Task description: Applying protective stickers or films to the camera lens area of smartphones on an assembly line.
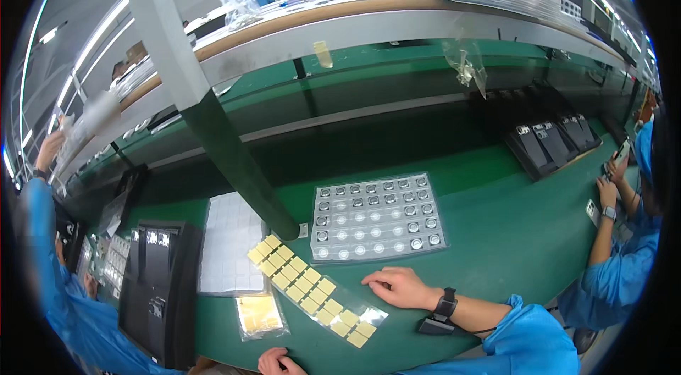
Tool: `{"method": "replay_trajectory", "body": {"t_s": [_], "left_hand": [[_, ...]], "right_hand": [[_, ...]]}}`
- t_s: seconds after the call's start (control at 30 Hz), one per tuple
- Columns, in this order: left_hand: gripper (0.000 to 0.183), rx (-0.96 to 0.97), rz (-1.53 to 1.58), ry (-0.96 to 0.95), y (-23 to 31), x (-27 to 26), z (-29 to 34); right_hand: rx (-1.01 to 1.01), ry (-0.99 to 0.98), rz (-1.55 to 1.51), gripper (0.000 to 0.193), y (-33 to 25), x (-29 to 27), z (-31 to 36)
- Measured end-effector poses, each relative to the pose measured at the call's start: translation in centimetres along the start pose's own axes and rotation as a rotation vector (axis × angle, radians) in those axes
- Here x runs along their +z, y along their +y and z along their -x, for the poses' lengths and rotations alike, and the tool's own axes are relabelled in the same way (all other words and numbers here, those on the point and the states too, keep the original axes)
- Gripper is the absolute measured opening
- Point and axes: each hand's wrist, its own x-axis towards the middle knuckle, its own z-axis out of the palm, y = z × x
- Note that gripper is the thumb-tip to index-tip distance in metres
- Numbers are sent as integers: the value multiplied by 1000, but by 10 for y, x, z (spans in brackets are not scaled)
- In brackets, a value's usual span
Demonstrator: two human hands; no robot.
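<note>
My right hand (401,288) rests on the green table, its fingers loosely stretched to the left, with nothing seen in them. A black wristband (446,302) is on that wrist. At the lower edge shows part of my left hand (279,362), fingers bent, thumb apart, and nothing visible in it. Between the hands and the pillar's foot lies a clear sheet with rows of yellow square pads (310,288). Beyond my right hand sits a clear blister tray (369,256) with dark ringed round parts in some pockets. Left of the yellow pads lies a clear bag with yellow pieces (259,313).
A pale pocketed tray (228,247) lies beside the green pillar (241,169). Black trays stand at left (157,304) and far right (550,148). Other people work at the left (50,290) and right (617,254). A shelf (340,27) crosses above the table.
</note>
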Motion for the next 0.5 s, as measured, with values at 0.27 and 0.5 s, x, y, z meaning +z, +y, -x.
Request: {"method": "replay_trajectory", "body": {"t_s": [0.27,0.5], "left_hand": [[16,15,5,34,-1,5,5],[15,1,2,45,-3,1,5]], "right_hand": [[19,-66,26,18,4,-1,1],[11,-62,14,16,-5,-1,-5]]}}
